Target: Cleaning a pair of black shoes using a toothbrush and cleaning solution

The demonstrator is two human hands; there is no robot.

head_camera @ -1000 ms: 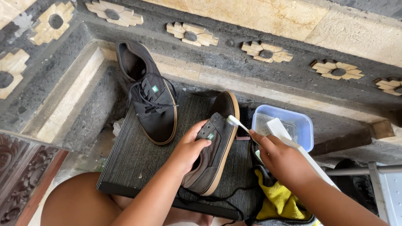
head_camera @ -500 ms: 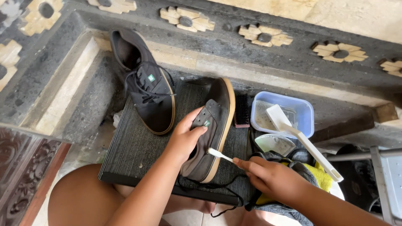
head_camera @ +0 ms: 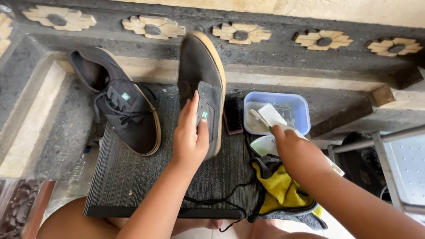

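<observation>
- Left hand (head_camera: pixel 190 139): closed around the tongue and throat of a dark grey shoe (head_camera: pixel 201 84) with a tan sole edge; fingers lie flat along the tongue, thumb on the side toward the right hand.
- Held shoe: raised off the ribbed dark mat (head_camera: pixel 128 177), slightly blurred. Long axis runs away from the person, toe pointing up toward the carved stone ledge (head_camera: pixel 274 57), heel end low at the wrist. Sole edge faces right.
- Right hand (head_camera: pixel 294 150): fingers curled at the near rim of the blue plastic tub (head_camera: pixel 301 110), on or around the end of a white flat tool (head_camera: pixel 271 116) that dips into the tub. Grip is partly hidden; cannot tell how firmly it is closed.
- Key relation: the tub sits just right of the held shoe, near it but apart, with a dark brush (head_camera: pixel 232 116) lying between them on the mat. Right hand is the nearer one to the tub; the shoe lies to its left.
- Second shoe (head_camera: pixel 126 115): same colours, laced, lying on the mat's far left corner, toe toward the person, well clear of both hands.
- Yellow cloth (head_camera: pixel 283 192) under the right forearm, loose black lace (head_camera: pixel 212 201) trailing on the mat's near edge.
</observation>
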